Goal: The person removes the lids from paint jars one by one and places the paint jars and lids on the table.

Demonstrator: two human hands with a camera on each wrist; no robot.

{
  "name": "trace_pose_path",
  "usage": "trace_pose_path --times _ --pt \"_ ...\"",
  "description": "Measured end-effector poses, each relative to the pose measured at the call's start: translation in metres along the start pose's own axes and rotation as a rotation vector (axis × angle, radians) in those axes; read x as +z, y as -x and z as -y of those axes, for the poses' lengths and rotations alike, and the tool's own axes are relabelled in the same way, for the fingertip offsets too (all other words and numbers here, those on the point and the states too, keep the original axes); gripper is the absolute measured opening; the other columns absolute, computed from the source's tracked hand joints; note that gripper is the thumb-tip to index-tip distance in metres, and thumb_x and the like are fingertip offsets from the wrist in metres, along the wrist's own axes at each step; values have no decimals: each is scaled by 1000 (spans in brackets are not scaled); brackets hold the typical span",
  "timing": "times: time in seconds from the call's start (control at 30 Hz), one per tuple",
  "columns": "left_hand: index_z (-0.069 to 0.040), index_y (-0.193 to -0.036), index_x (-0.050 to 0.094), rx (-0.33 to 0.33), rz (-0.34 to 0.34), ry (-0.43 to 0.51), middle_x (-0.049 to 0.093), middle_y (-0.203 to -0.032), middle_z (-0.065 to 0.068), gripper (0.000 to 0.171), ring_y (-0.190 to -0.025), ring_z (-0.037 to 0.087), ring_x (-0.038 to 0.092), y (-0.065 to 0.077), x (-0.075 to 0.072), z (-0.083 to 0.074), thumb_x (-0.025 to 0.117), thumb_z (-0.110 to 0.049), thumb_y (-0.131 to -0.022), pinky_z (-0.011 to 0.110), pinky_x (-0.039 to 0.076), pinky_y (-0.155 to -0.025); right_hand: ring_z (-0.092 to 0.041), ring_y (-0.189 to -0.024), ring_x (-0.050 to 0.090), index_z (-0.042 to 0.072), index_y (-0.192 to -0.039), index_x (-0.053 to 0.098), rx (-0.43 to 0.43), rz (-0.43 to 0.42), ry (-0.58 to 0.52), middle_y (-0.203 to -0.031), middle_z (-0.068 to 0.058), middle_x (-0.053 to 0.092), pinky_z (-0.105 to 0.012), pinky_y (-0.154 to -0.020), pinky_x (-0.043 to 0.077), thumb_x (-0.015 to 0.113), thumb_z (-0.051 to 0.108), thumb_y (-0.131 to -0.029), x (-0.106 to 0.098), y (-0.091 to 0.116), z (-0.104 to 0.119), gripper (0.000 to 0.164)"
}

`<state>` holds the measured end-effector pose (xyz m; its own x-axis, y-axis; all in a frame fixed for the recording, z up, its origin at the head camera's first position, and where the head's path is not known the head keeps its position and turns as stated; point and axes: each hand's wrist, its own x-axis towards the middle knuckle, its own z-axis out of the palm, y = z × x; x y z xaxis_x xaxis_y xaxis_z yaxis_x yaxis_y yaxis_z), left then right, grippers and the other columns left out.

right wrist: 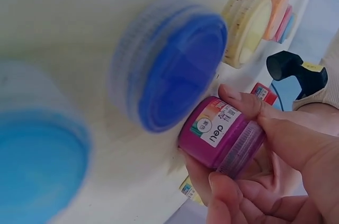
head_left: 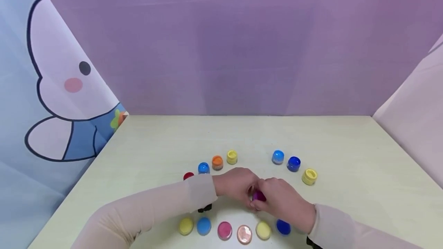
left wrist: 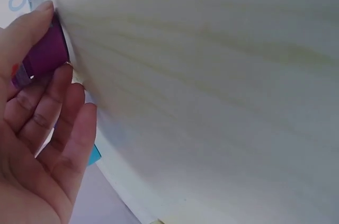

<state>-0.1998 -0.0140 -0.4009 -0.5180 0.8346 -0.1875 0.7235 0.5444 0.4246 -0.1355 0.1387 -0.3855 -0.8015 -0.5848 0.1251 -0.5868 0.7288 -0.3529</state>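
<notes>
A small magenta-purple paint jar point(head_left: 259, 196) with a printed label is between my two hands, above the table. My left hand point(head_left: 238, 186) pinches it between thumb and fingers. From the other side my right hand point(head_left: 282, 201) grips the same jar. The label of the paint jar point(right wrist: 217, 128) faces the right wrist camera, its lid end towards the left. Only part of the jar point(left wrist: 48, 52) shows in the left wrist view, beside the left thumb. Just in front of the right hand stands a dark blue paint jar point(head_left: 283, 226).
Near the table's front edge is a row of paint jars, among them a pink one point(head_left: 225, 230) and a peach one point(head_left: 244, 234). Beyond my left arm stand several more, including an orange jar point(head_left: 217, 162). A yellow jar point(head_left: 309, 176) stands at the right with two blue ones.
</notes>
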Motion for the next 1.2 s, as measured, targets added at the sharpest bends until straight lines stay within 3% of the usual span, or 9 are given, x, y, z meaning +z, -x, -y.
trace_pose_path --times 0.23,0.57,0.73,0.87,1.0,1.1,1.2 --pt "-23 -89 64 5 -17 -19 55 -67 -15 28 -61 1 47 -1 1 0 79 -34 -67 14 39 -56 -2 -56 41 11 -79 55 -82 33 36 -64 10 46 -19 -51 39 70 24 -77 -2 1 -3 20" --pt "-23 -90 65 13 -5 -3 54 -67 -16 32 -61 0 48 -3 2 2 81 -32 -64 14 39 -57 -3 -64 44 11 -85 58 -210 73 184 -74 6 51 -17 -55 40 69 22 -79 -6 3 -4 17" --pt "-22 -90 65 19 -10 -3 54 -68 -16 33 -62 0 48 -2 0 2 81 -32 -64 14 38 -57 -3 -67 44 10 -91 60 -344 42 345 -76 3 52 -12 -55 37 68 16 -79 -6 5 -7 15" --pt "-21 -85 64 22 -12 -4 54 -67 -16 30 -61 0 47 -1 0 2 81 -32 -63 15 38 -57 -4 -78 48 9 -101 62 -443 42 395 -87 1 56 -10 -64 39 68 3 -74 -6 6 -12 28" --pt "-22 -85 64 15 -9 15 54 -68 -17 29 -63 0 48 -1 -1 2 81 -31 -64 14 39 -60 -7 -93 51 8 -108 61 -453 87 286 -100 1 58 -12 -77 40 68 -4 -71 -9 6 -18 39" --pt "-22 -86 65 14 -7 40 55 -68 -17 29 -63 0 48 -1 -1 1 81 -30 -64 14 39 -61 -5 -92 53 13 -107 63 -341 150 44 -99 7 60 -17 -78 43 70 3 -74 -12 5 -22 35" --pt "-22 -87 65 25 -2 49 55 -67 -16 28 -62 1 48 -1 0 2 81 -30 -65 15 39 -58 -2 -80 53 17 -99 64 -180 141 -151 -89 14 59 -22 -71 46 70 22 -78 -12 3 -20 23"
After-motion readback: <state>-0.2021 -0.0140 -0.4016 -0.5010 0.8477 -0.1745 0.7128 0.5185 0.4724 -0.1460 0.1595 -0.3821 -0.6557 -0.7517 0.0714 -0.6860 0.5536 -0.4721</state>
